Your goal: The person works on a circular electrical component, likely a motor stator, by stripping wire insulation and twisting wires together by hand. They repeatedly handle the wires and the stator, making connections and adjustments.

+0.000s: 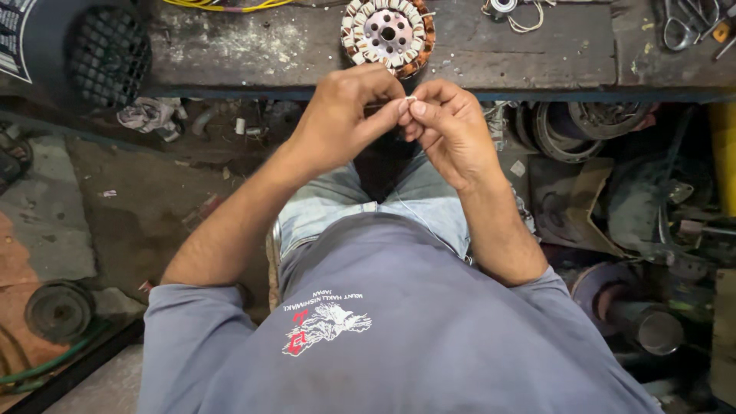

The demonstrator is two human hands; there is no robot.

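**Two hands pinching a tiny white piece above the lap**

The left hand [337, 115] is reaching in from the lower left with the forearm angled upward, wrist bent, thumb and forefinger closing together at their tips. The right hand [448, 130] is coming in from the lower right, fingers curled, thumb and forefinger likewise pressed together. Both pinches are meeting on a small white sleeve-like piece [411, 99], held just in front of the edge of the worn dark wooden workbench [537, 54]. The piece is too small to tell its long axis with certainty. A thin white wire [418, 215] is trailing down from the hands across the pale blue jeans.

On the bench just beyond the fingertips, a round copper-wound motor stator with white insulating slots [388, 34] is lying flat. A black perforated cover [111, 54] is sitting at the far left, and a yellow upright cylinder [723, 153] at the right edge.
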